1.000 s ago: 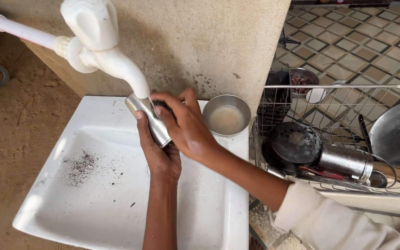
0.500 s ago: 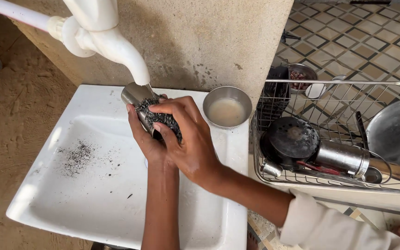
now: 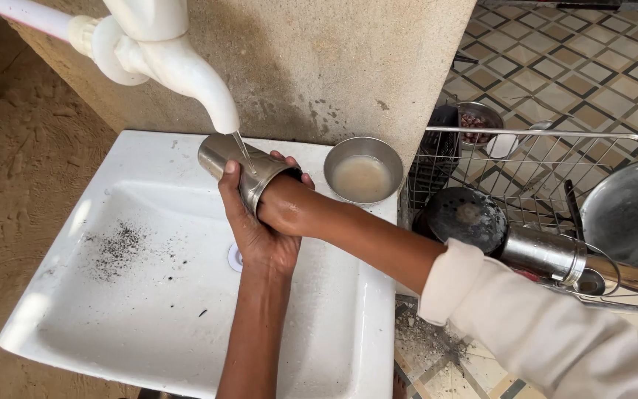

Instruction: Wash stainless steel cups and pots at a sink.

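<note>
Your left hand is wrapped around a steel tumbler, thumb on the near side and fingertips showing over the far side, holding it tilted on its side over the white sink with the open mouth facing right. Your right hand is pushed into that mouth up to the wrist (so whether its fingers are curled, spread or closed on anything cannot be told from here). Only the wrist and forearm show, running back to a pale sleeve at the lower right.

The tumbler sits directly under the spout of the white plastic tap, and a thin stream of water lands on its upper side. Black specks are scattered on the sink's left slope, and the drain peeks out just beside your left wrist.

On the sink's back right corner stands a small steel bowl holding cloudy liquid, near the tumbler but not touching it. Right of the sink, a wire dish rack holds a dark round lid, a steel container lying on its side, and a large steel pan.
</note>
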